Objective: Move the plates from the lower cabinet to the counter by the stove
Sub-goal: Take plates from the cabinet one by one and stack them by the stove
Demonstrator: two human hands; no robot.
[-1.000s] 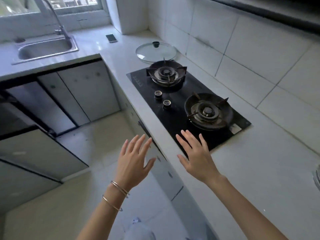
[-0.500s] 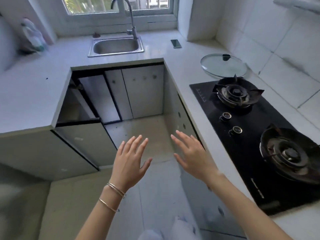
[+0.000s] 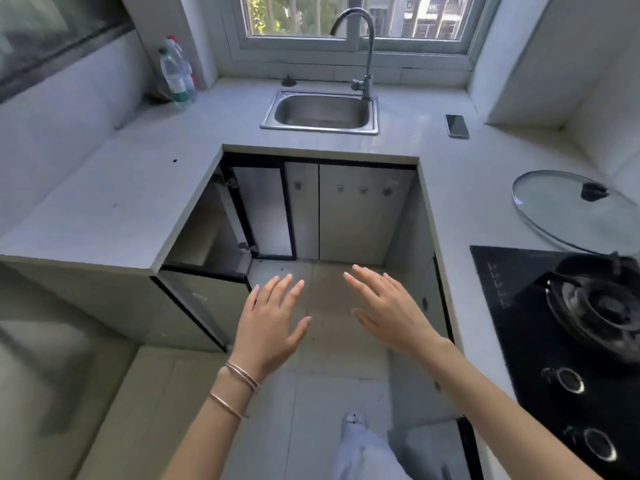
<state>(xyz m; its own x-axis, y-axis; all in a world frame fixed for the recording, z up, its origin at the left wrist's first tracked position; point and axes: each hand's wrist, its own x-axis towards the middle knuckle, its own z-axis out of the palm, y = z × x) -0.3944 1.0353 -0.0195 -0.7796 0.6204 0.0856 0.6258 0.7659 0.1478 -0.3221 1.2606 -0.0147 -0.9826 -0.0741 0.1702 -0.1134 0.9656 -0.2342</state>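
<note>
My left hand point(image 3: 270, 323) and my right hand point(image 3: 391, 310) hang side by side over the floor, fingers spread and straight, holding nothing. Ahead and to the left is the lower cabinet point(image 3: 221, 233) under the counter corner, with one door swung open and a dark inside. No plates show in it from here. The black gas stove point(image 3: 561, 327) lies on the counter point(image 3: 446, 209) at the right edge, to the right of my right hand.
A glass pot lid point(image 3: 571, 209) lies on the counter beyond the stove. A phone point(image 3: 456, 125) rests near the steel sink point(image 3: 320, 112) with its tap under the window. Plastic bottles point(image 3: 176, 74) stand at the back left corner. The open cabinet door point(image 3: 194, 306) juts into the floor space.
The view has swung left from the stove to the sink corner and the lower cabinets. Both hands stayed spread and now hang over the floor instead of the counter edge.
</note>
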